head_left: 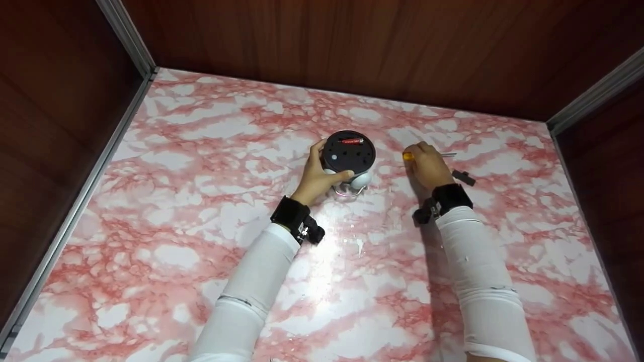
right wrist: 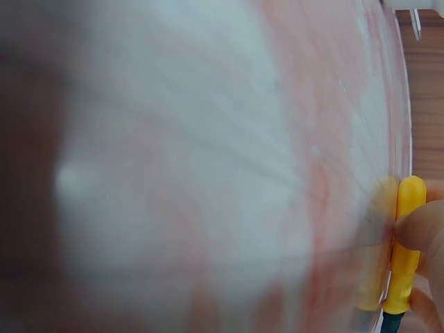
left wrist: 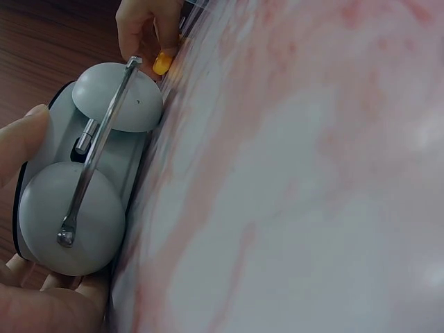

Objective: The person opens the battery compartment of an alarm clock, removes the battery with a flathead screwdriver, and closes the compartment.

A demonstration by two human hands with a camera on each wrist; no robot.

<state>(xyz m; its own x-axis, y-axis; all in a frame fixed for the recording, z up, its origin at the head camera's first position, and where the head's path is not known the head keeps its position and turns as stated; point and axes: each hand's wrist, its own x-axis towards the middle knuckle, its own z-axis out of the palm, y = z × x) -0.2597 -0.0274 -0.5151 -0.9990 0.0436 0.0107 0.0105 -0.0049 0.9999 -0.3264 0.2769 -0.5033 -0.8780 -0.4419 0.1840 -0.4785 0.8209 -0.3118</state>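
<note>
My left hand grips a twin-bell alarm clock, its black back turned up toward the head camera. A red battery shows in an uncovered slot on that back. In the left wrist view, the clock's two pale bells and metal handle face the camera, with fingers on both sides of the body. To the right, my right hand pinches the yellow handle of a screwdriver at the table surface. Its thin shaft sticks out beyond the hand to the right.
A small black cover lies on the table just right of my right hand. The table has a glossy red-and-white marbled top. Dark wood panels with metal corner strips enclose it at the back and both sides.
</note>
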